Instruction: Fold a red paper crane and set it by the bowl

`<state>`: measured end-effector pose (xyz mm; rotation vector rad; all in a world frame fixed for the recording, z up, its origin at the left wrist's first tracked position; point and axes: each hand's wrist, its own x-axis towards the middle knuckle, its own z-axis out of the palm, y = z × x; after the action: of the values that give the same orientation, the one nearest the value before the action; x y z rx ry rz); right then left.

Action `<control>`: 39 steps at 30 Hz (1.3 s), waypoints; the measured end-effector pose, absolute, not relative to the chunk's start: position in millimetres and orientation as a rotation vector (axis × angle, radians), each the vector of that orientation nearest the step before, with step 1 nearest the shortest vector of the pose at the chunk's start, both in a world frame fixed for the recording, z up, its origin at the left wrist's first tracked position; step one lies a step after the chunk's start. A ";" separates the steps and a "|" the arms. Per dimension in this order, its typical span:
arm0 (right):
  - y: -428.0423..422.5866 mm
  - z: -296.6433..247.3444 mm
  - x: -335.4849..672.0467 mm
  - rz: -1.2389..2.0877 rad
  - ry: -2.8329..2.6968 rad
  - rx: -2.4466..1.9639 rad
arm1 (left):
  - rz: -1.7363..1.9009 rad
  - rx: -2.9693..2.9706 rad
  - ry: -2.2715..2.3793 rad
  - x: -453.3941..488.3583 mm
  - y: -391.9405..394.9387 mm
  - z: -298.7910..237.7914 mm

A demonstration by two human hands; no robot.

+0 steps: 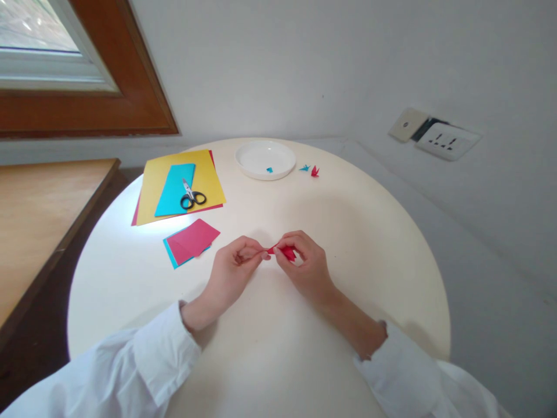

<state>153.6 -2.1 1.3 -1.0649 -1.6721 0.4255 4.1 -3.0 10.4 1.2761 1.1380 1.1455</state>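
Between my two hands, above the middle of the round table, is a small piece of folded red paper (289, 253). My left hand (237, 264) pinches its narrow left end between thumb and fingers. On the other side, my right hand (304, 261) is closed on the wider part, with red points showing below its fingers. The fingers hide much of the folded shape. Left of my left hand lie red paper sheets (194, 239) on top of a blue paper sheet (173, 258).
Scissors (191, 196) with black handles rest on blue paper (174, 188) over yellow paper (150, 180). A white dish (250, 168) at the back holds a small blue paper piece (269, 170). Beside it stand a blue paper crane (305, 168) and a red paper crane (315, 171).
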 end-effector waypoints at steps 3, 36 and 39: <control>-2.1 1.6 153.5 0.417 -1.678 -1.060 | 1.154 1.295 1.135 3.9 -3.5 9.4; -1.9 -1.1 153.1 0.438 -1.764 -1.031 | 0.984 1.454 1.256 2.6 -0.2 6.3; -1.3 -1.4 153.4 0.451 -1.755 -1.049 | 1.001 1.439 1.262 2.2 0.0 5.8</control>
<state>153.4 -1.3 -1.4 -1.0491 -1.7550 0.4506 2.2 0.0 5.8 1.4388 1.2618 1.0013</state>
